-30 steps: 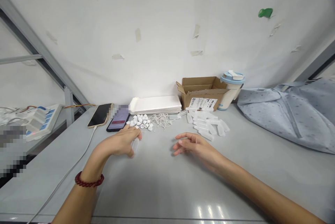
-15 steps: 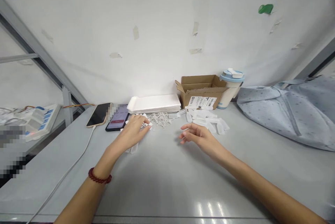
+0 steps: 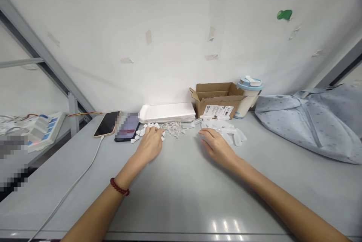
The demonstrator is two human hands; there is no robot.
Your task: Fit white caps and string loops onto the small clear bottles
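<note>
We find the white caps (image 3: pixel 141 132) in a loose pile toward the table's (image 3: pixel 181 193) far edge, left of ctr. Our L hand (image 3: pixel 149 146) is over the pile, fingers bent down; the tips are hidden, so we can't tell whether they pinch a cap or only touch the pile. For good control, we should separate one cap w/ thumb + index and grip it by its sides; a broad, flat grab could scatter the rest. These caps look light and likely to roll, so min. press. is advised.

Our R hand (image 3: pixel 219 147) is at the translucent tubes (image 3: pixel 237 136), right of ctr., nearer the far edge than the near one. Its thumb stands apart from the index, w/ nothing visible b/w them; fingers lightly curved. Tubes lie crossed and overlapping, so we should take a top one by its body, avoiding drag on its neighbors.

B/w both hands, toward the far edge: thin pale pieces (image 3: pixel 173 129) in a tangle; we keep L hand's thumb side clear of it.

Farther out, along the far edge: a stack of flat white packs (image 3: pixel 169 112), an open cardboard box (image 3: pixel 205 102) and a lidded cup (image 3: pixel 244 110). Toward the far right corner: a pale blue bag (image 3: pixel 305 129). Toward the far left corner: 2 phones (image 3: pixel 107 125), one w/ a white cable (image 3: pixel 100 144) running to the near left corner.
</note>
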